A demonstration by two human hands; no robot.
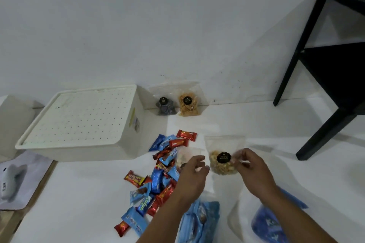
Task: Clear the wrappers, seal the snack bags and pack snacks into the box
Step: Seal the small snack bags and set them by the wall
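A clear zip bag of pale nuts (222, 161) with a black round label stands on the white floor. My right hand (251, 165) pinches its right side between thumb and fingers. My left hand (194, 171) hovers just left of the bag with fingers curled and apart, holding nothing. Left of my hands lies a pile of red and blue snack bars (158, 181). A white box (83, 122) with a dotted lid on it sits at the left. Two more clear snack bags, one dark (165, 104) and one orange (188, 103), lean against the wall.
A black side table (331, 65) stands at the right. Blue plastic wrappers (199, 221) and a clear bag with blue contents (266, 225) lie near my forearms. A grey soft toy (9, 181) rests on a mat at the far left.
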